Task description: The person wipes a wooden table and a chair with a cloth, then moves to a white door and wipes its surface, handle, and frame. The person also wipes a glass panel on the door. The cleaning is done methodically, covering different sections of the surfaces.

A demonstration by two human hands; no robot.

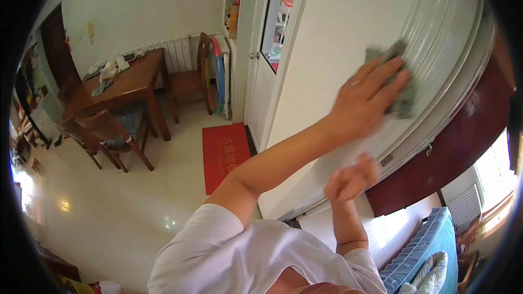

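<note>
A grey-green cloth lies under the fingers of my left hand, which presses it against the white moulded door frame. Parts of the cloth stick out above and beyond the fingers, and a ring shows on one finger. My left arm reaches up across a white wall panel. Lower down, close to the edge of the frame, my right hand is raised with its fingers loosely curled. It is slightly blurred, and I see nothing in it.
Beyond the frame stands a dark red door with a small metal catch. A red mat lies by a white glazed door. Farther left are a wooden table and chairs. A blue-covered sofa is at lower right.
</note>
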